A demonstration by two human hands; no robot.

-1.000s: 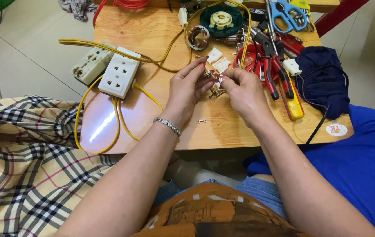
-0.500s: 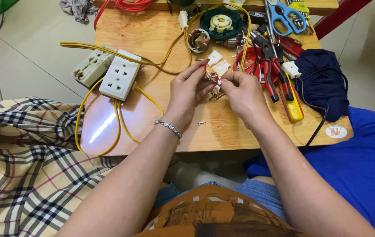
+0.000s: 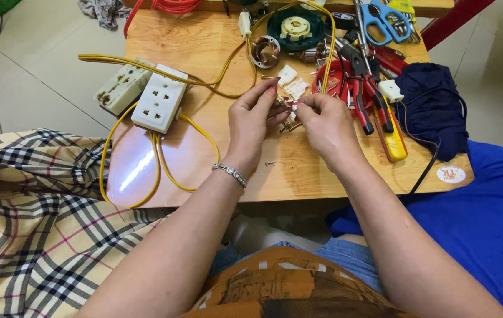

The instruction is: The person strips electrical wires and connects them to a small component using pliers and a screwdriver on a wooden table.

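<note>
Both hands are pinched together over the middle of the wooden table (image 3: 204,41), working on one tiny white-and-metal part (image 3: 292,106) — looks like a small electrical contact piece, though it's too small to say exactly what. The left hand (image 3: 252,121) has thumb and fingertips closed on it from one side, and the right hand (image 3: 322,121) pinches it from the other, so the piece hangs just above the tabletop between them rather than lying on it. My guess is it's held up like that so both sets of fingertips can get at it, and so it sits straight under the eyes. Right underneath there are a few loose brassy bits (image 3: 287,125) and one small screw (image 3: 270,163) on the wood, kept close where they can't roll far. Two white plastic pieces (image 3: 291,82) lie just beyond the fingers. To the left sit a white socket block (image 3: 160,106) and a beige one (image 3: 123,86), touching, with yellow cable (image 3: 157,171) looping off the near edge. Off to the right the red-handled pliers (image 3: 369,100) and a yellow tool (image 3: 394,136) are parked within easy reach, next to a dark blue cloth (image 3: 437,106). Blue scissors (image 3: 384,20) and a green round housing (image 3: 294,26) sit at the far edge, out of the way.
</note>
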